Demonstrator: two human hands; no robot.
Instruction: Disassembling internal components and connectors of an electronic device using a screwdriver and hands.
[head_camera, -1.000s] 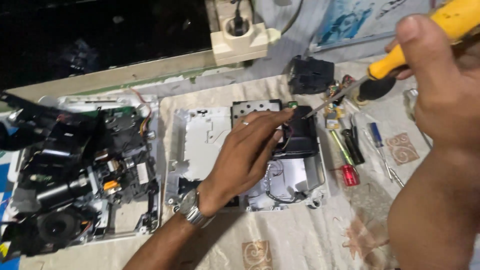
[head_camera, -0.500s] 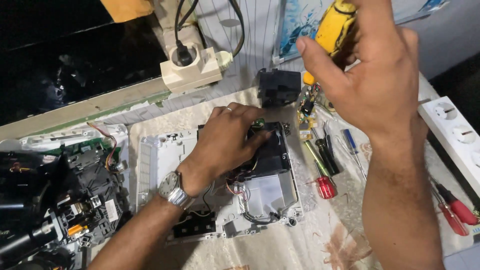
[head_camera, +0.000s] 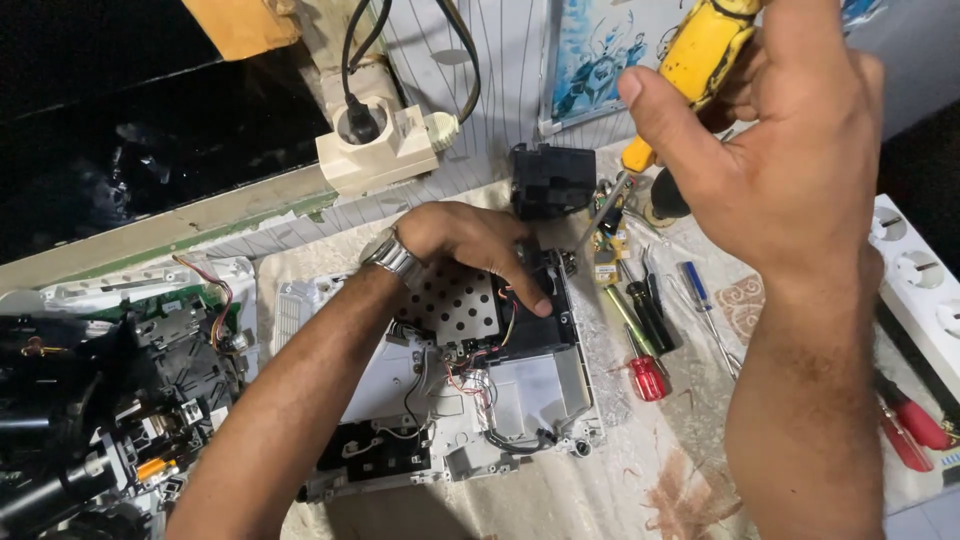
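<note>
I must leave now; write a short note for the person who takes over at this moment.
Left hand: flat on the black part at the top of the opened device, wristwatch on.
Right hand: raised, gripping a yellow screwdriver, tip above the device's top right corner.
Done: cover off, wiring and metal plate exposed.
Left: black part not lifted out yet.
Spare screwdrivers lie right of the device.

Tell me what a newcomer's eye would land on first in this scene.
The right hand fills the upper right, holding a yellow-handled screwdriver in its grip. At centre, the left hand, a wristwatch on its wrist, presses on an opened white device with bare wires and a perforated metal plate. Loose screwdrivers lie between the two.
</note>
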